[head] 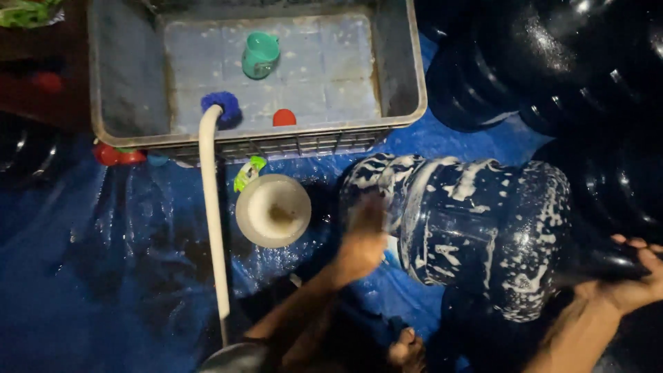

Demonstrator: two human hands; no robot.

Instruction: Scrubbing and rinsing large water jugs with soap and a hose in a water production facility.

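Wet blue tarp [103,276] floor, dim light. Soapy water jug [476,235] lies on its side just in front of the grey crate [124,90]. Left hand [362,242], blurred, presses on its neck end, grip unclear; right hand [632,276] curls around its base end.

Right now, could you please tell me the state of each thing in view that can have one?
Large water jug: lying on its side, streaked with soap foam.
Left hand: blurred, against the jug's neck end.
Right hand: gripping the jug's base end.
Grey crate: holds water.
Green cup: tipped over in the water.
White funnel: mouth facing up, wet inside.
Long-handled brush: blue head resting in the crate.
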